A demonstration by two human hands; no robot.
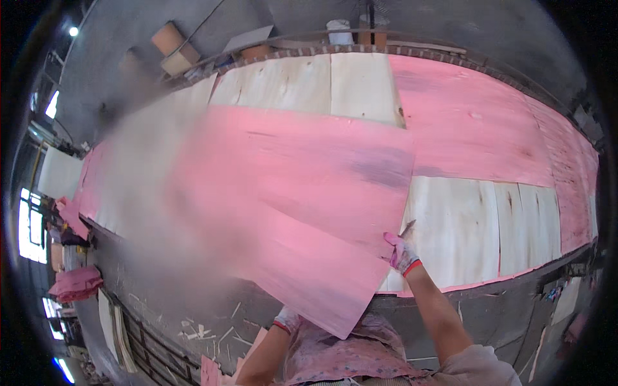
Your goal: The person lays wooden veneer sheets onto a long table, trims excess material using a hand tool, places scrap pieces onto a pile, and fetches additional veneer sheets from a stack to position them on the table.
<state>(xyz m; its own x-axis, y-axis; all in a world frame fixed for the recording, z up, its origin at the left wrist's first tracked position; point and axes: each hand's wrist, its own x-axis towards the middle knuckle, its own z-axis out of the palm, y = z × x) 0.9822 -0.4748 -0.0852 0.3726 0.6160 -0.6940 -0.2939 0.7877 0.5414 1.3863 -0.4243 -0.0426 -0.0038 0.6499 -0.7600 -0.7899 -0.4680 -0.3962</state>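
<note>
A large pink-coated wood veneer sheet (309, 186) lies slantwise across the table, its near corner overhanging the front edge towards my body. My left hand (288, 318), in a pale glove with a red cuff, is at that overhanging edge and grips it from below; the sheet hides its fingers. At the sheet's right edge is my right hand (400, 253), in a pink-stained white glove. It is closed around a thin dark pointed blade (408, 227), which sticks out beyond the fingers. Bare cream veneer (454, 219) lies right beside this hand.
More pink veneer (476, 122) and cream veneer strips (277, 82) cover the far side. A grey blur obscures the left part. Cartons (175, 48) and a white bucket (340, 31) stand behind the table. Wood scraps (199, 331) litter the floor at lower left, near a rack (148, 341).
</note>
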